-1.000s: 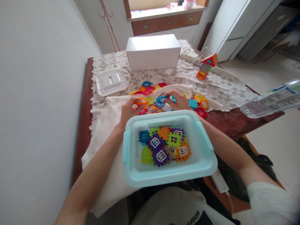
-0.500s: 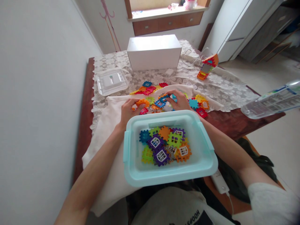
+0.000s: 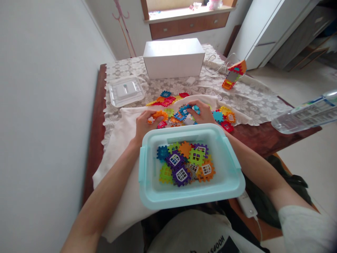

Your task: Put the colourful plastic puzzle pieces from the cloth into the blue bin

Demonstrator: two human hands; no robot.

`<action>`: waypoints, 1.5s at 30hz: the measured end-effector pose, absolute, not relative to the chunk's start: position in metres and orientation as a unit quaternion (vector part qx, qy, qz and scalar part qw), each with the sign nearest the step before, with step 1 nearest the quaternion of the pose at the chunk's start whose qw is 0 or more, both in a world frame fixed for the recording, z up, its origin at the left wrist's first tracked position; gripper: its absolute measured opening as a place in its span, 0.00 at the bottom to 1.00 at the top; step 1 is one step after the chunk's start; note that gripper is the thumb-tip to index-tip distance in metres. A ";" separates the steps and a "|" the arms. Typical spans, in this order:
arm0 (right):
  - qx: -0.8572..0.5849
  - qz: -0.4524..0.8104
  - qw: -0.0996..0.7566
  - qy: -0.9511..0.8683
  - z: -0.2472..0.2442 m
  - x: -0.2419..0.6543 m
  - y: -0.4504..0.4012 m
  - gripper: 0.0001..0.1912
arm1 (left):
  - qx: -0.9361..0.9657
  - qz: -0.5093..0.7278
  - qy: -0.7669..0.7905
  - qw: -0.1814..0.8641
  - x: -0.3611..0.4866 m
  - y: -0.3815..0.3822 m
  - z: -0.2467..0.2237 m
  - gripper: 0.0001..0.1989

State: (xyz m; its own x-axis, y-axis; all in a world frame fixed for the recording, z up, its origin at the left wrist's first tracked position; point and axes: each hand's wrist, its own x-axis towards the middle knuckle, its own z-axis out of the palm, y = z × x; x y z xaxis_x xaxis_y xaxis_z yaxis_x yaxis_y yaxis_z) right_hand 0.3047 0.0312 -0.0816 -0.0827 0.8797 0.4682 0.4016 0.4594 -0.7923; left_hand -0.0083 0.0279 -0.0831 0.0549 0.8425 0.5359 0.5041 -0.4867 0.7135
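My left hand (image 3: pixel 146 123) is closed around an orange toothed piece (image 3: pixel 161 114), over the left part of the loose pieces on the cloth. To its right, my right hand (image 3: pixel 202 111) pinches a blue toothed piece (image 3: pixel 184 110) between thumb and fingers. Just below lies a red piece (image 3: pixel 162 124), close to my left fingertips. Nearer to me is a light teal bin (image 3: pixel 229 175) holding purple, green, orange and blue pieces, several with window shapes. A green piece (image 3: pixel 169 112) rests between my hands.
A white box (image 3: pixel 173 65) stands at the back of the table, with a clear lid (image 3: pixel 126 92) to its left. A small built toy house (image 3: pixel 234 74) stands at the right rear. A large plastic bottle (image 3: pixel 305 114) is at the right edge.
The blue piece in my right hand has tilted slightly, and the fingers have shifted a little. My left hand is nearly unchanged.
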 end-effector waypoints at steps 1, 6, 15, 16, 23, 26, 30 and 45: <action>-0.460 0.241 0.504 -0.690 -0.083 0.304 0.032 0.16 | 0.707 0.492 0.477 0.174 -0.008 0.027 -0.083 0.11; -0.428 0.330 0.579 -0.611 -0.087 0.304 0.041 0.29 | 0.717 0.487 0.467 0.174 -0.008 0.026 -0.081 0.10; -0.323 0.499 0.512 -0.621 -0.039 0.330 0.014 0.37 | 0.716 0.482 0.475 0.172 -0.009 0.028 -0.082 0.10; -0.299 0.526 0.483 -0.633 -0.035 0.331 0.010 0.39 | 0.716 0.482 0.476 0.173 -0.009 0.028 -0.082 0.10; -0.214 0.570 0.445 -0.657 -0.029 0.317 0.006 0.35 | 0.691 0.511 0.466 0.210 -0.009 0.029 -0.082 0.15; -0.294 0.481 0.453 -0.691 -0.043 0.310 0.014 0.28 | 0.652 0.553 0.446 0.264 -0.007 0.034 -0.077 0.25; -0.381 0.298 0.407 -0.775 -0.074 0.303 0.026 0.23 | 0.636 0.568 0.394 0.344 -0.012 0.033 -0.047 0.34; -0.410 0.169 0.277 -0.852 -0.093 0.304 0.026 0.18 | 0.786 0.226 0.234 0.526 -0.004 -0.021 0.059 0.21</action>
